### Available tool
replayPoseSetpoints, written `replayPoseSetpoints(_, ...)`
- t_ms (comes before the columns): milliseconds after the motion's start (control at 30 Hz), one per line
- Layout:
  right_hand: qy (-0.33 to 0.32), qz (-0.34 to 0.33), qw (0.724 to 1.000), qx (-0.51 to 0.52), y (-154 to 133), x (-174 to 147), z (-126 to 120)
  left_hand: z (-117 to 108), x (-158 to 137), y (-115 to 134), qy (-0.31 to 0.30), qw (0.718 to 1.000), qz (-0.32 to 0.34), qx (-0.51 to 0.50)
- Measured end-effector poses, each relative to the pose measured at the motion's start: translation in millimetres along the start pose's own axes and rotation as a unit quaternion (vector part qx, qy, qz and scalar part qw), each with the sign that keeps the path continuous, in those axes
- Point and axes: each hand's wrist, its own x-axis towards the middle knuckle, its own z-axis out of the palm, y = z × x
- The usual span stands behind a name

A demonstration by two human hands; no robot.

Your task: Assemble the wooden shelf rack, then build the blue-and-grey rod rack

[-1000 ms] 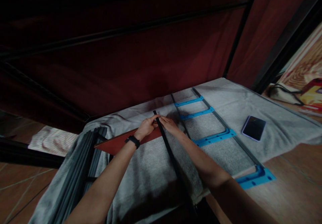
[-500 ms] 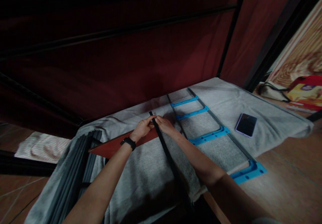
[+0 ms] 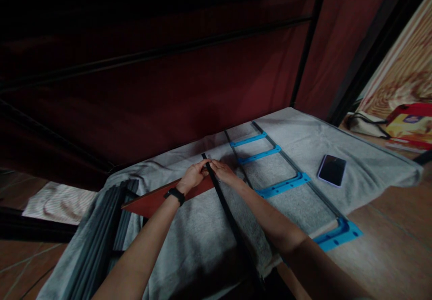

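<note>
A long, thin black strip (image 3: 225,203) runs from near the middle of the cloth down toward my body. Close to its far end, my left hand (image 3: 193,176) has its fingers closed on it from the left. My right hand (image 3: 221,172) pinches the same strip from the other side, the two hands' fingertips almost meeting. Beneath my left hand and wrist lies a flat reddish-brown board (image 3: 151,202). To the right of my right arm rests a ladder-like frame of dark rails with blue crosspieces (image 3: 285,185). Exactly what my fingertips press on is too small to tell.
A grey cloth (image 3: 189,241) covers the low surface. Several dark grey bars (image 3: 97,241) are bundled at the left. A phone (image 3: 332,170) lies on the right. Behind stands a dark red panel (image 3: 202,93). A red and yellow package (image 3: 410,124) sits at the far right.
The whole view has shifted slightly, so everything appears a little lower. Both hands keep their hold on the black strip in nearly the same pose.
</note>
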Motion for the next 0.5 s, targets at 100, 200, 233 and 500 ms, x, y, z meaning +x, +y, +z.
replayPoseSetpoints(100, 0.006, 0.011, 1.0, 0.008, 7, -1, 1, -1, 0, 1, -0.004, 1.0, 0.001, -0.005)
replayPoseSetpoints(200, 0.013, 0.052, 0.998, -0.045, 24, -9, 5, -2, 0, 2, -0.015, 1.0, -0.01, -0.002)
replayPoseSetpoints(233, 0.01, 0.066, 0.995, -0.069, 31, -13, 7, -2, 0, 2, -0.019, 1.0, -0.014, -0.001)
replayPoseSetpoints(500, -0.026, 0.1, 0.985, -0.14, 60, -37, 29, -4, -2, 8, -0.008, 1.0, -0.006, -0.014)
